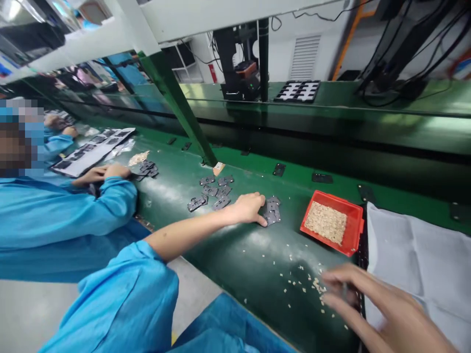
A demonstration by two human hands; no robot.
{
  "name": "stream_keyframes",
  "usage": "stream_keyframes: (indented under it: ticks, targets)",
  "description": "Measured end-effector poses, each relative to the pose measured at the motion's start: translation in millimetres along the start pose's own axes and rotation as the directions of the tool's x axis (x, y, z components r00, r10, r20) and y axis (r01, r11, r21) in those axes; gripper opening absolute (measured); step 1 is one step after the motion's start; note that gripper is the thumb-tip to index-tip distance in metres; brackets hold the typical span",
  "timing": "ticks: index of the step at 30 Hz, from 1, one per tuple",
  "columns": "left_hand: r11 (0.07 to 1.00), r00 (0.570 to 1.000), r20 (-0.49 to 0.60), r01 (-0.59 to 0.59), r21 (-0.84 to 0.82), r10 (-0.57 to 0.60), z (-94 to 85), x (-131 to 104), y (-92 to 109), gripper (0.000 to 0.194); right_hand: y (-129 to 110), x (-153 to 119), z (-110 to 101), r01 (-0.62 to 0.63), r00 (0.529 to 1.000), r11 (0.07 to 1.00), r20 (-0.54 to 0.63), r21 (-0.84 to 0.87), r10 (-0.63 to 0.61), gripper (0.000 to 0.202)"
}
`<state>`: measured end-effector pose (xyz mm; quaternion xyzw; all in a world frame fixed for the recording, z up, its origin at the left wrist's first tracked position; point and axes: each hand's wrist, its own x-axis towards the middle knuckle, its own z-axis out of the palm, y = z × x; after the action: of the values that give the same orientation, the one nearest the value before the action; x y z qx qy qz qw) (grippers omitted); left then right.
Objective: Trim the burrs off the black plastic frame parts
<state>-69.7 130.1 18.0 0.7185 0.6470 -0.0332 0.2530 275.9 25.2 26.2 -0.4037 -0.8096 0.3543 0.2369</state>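
My left hand (250, 208) rests on the green bench with thumb and fingers apart. Its fingertips touch the left edge of a small pile of flat black plastic parts (273, 212). Lower right, my right hand (386, 304) is smeared by motion, its thumb and forefinger toward the scattered pale chips (317, 287); whether anything sits between them I cannot make out. A red tray (356, 230) of small pale chips stands beyond that hand. More black parts (217, 190) lie loosely grouped left of my left hand.
At the right lies a white cloth-like sheet (415, 250). Single black parts (322, 177) lie along a strip behind the bench. A green post (180, 108) rises from the bench. On the left, a co-worker's hands (106, 172) are beside another pile of black parts (148, 169).
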Motion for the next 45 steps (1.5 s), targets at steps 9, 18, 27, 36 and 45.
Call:
stream_keyframes:
  ticks: [9,18,27,36,45]
  targets:
    - [0.999,0.999,-0.039,-0.003,-0.040,0.002,32.7,-10,-8,0.037,13,208,74,0.120,0.976,0.927,0.213,-0.355,-0.044,0.045]
    - [0.992,0.992,-0.010,-0.126,-0.033,0.126,5.5,-10,-28,0.014,-2,211,79,0.136,0.891,0.865,0.441,-0.482,0.105,0.035]
    - [0.918,0.968,-0.028,-0.244,-0.314,0.248,-88.2,-2,9,0.048,-43,156,56,-0.013,0.938,0.879,0.300,-0.477,0.176,0.016]
    - [0.670,0.785,0.065,-0.478,-0.568,0.616,-78.8,77,218,0.039,-66,-56,18,-0.196,0.891,0.822,-0.253,0.534,0.377,0.007]
    - [0.750,0.720,0.263,-0.521,-0.408,0.643,72.7,183,437,0.031,-10,-154,23,-0.286,0.348,0.537,-0.436,0.794,0.830,0.050]
